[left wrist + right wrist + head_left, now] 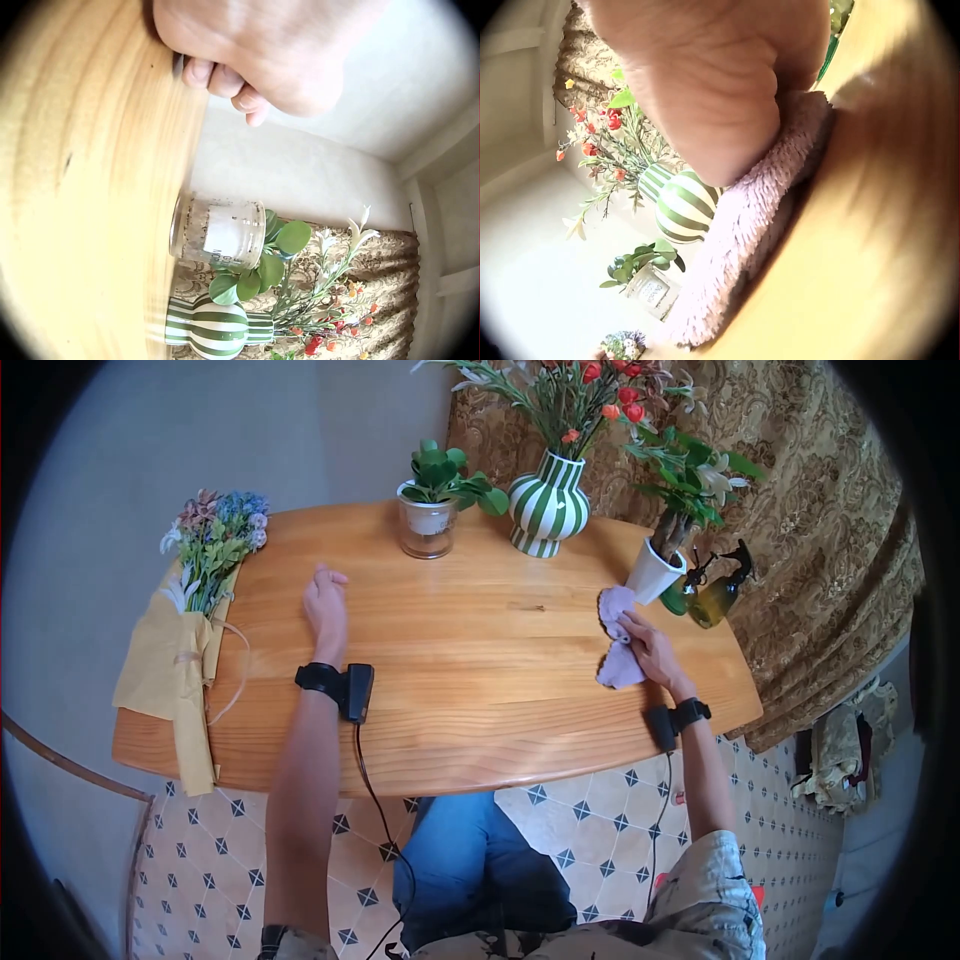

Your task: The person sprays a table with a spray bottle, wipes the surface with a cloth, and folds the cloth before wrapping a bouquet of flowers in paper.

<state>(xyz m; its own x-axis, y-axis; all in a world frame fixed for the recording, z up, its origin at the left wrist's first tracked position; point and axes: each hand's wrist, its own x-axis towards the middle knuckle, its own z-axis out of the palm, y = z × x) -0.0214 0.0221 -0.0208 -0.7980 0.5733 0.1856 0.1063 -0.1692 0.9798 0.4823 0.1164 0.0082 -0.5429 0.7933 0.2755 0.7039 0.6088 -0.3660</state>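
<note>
I am finding the cloth (622,668) lying right of centre in the head frame, its long axis running roughly up and down. The right hand (658,657) is reaching in from the lower right, across that axis, and is gripping the gathered middle; its fingers are closing around fabric, though the right wrist view is hiding the fingertips. The left hand (326,612), left of centre, is lying well apart, fingers loosely curling, holding nothing visible. The white pot (656,576) is standing near the cloth's upper right.

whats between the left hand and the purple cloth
Only bare tabletop with a small dark mark in the wood lies between the left hand and the purple cloth; the head view shows this.
</note>
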